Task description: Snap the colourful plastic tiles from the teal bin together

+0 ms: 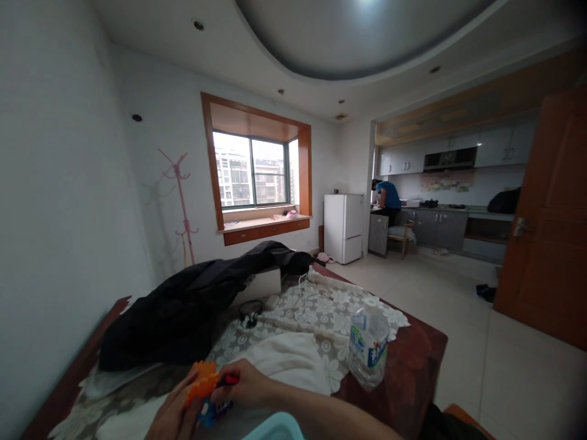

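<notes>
At the near edge of the table, my left hand (177, 410) is closed around an orange plastic piece (202, 380) with a toothed edge, like a toy gear. My right hand (245, 384) comes in from the right and pinches a small red piece (230, 379) right beside it. Below the orange piece, between both hands, shows a blue part (208, 412); whether it is joined to the orange one I cannot tell. A light teal plastic tub (275, 426) sits under my right forearm, its inside mostly out of view.
A large clear plastic bottle (368, 348) stands at the right on the dark red table (413, 379). Black cloth (183, 305) covers a white box (261, 284); headphones (251, 313) and a white cloth (288, 360) lie nearby. A person (389, 197) bends over the far kitchen counter.
</notes>
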{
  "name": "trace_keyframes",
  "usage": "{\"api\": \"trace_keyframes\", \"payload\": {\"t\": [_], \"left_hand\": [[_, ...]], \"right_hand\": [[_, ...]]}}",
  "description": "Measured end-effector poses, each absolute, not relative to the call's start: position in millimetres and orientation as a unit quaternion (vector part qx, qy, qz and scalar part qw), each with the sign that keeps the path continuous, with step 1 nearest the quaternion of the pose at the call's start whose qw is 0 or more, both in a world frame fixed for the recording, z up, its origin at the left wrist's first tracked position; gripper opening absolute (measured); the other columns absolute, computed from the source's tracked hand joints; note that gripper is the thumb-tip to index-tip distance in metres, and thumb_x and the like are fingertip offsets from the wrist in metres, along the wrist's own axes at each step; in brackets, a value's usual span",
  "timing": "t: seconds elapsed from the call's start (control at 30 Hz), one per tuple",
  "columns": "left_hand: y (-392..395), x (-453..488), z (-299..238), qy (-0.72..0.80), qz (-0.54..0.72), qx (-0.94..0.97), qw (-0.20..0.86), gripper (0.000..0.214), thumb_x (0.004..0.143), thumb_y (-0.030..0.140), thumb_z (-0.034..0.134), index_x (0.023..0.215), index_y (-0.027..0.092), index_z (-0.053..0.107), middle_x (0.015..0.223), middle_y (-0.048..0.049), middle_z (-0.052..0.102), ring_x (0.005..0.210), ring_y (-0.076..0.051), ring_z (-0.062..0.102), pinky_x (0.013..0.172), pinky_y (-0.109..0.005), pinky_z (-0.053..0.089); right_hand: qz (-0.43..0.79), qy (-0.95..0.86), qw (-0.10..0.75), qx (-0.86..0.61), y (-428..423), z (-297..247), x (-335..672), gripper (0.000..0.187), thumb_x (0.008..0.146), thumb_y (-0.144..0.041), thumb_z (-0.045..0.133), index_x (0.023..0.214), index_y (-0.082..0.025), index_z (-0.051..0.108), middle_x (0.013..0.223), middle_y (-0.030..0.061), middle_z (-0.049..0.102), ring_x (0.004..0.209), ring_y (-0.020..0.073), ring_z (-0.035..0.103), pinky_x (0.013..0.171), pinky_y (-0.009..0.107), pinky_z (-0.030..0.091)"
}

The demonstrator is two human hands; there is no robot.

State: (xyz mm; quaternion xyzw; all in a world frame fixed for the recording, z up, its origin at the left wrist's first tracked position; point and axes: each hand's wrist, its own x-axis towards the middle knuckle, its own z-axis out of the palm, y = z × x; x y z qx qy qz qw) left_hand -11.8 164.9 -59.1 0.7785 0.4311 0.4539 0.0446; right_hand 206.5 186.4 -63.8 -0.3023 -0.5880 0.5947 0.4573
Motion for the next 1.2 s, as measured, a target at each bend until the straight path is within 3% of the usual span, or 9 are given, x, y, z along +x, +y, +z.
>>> {"api": "trace_keyframes", "payload": {"t": [0.17, 0.33, 0.57, 0.77, 1.2], "left_hand": [[150, -3, -48, 0.419, 0.434, 0.797, 0.028, 0.054, 0.106, 0.059, 0.049, 0.127, 0.021, 0.081, 0.142, -0.0128, 0.076, 0.132, -0.036, 0.073, 0.112, -0.054, 0.062], [128, 10, -29, 0.418, 0.404, 0.812, 0.048, 0.047, 0.106, 0.052, 0.056, 0.132, 0.019, 0.079, 0.139, -0.015, 0.077, 0.138, -0.036, 0.068, 0.117, -0.057, 0.057], [120, 12, -21, 0.409, 0.397, 0.818, 0.075, 0.047, 0.102, 0.053, 0.064, 0.13, 0.019, 0.08, 0.137, -0.0159, 0.078, 0.141, -0.038, 0.064, 0.118, -0.061, 0.054], [125, 9, -26, 0.408, 0.398, 0.817, 0.084, 0.043, 0.098, 0.052, 0.071, 0.128, 0.024, 0.082, 0.138, -0.0134, 0.078, 0.141, -0.038, 0.064, 0.118, -0.062, 0.055], [139, 3, -38, 0.408, 0.412, 0.812, 0.063, 0.047, 0.097, 0.054, 0.069, 0.132, 0.025, 0.081, 0.145, -0.0144, 0.074, 0.136, -0.039, 0.069, 0.116, -0.06, 0.057]], "right_hand": [[0.58, -0.589, 0.483, -0.29, 170, -52, 212, 0.042, 0.065, -0.051, 0.093, 0.08, -0.018, 0.073, 0.076, -0.0016, 0.063, 0.07, 0.0126, 0.051, 0.071, 0.029, 0.043], [0.559, -0.585, 0.502, -0.305, 154, -42, 212, 0.037, 0.073, -0.051, 0.087, 0.075, -0.018, 0.069, 0.07, -0.0005, 0.061, 0.068, 0.0151, 0.054, 0.067, 0.029, 0.046], [0.561, -0.585, 0.5, -0.304, 152, -46, 210, 0.037, 0.072, -0.049, 0.088, 0.074, -0.019, 0.066, 0.074, 0.0004, 0.063, 0.075, 0.0169, 0.057, 0.072, 0.031, 0.049], [0.553, -0.612, 0.477, -0.303, 154, -43, 214, 0.032, 0.072, -0.046, 0.081, 0.076, -0.017, 0.069, 0.065, -0.0039, 0.055, 0.061, 0.0103, 0.042, 0.062, 0.026, 0.035], [0.583, -0.603, 0.46, -0.291, 157, -34, 219, 0.031, 0.07, -0.044, 0.081, 0.079, -0.017, 0.069, 0.071, -0.0024, 0.056, 0.065, 0.0113, 0.041, 0.064, 0.027, 0.03]]}}
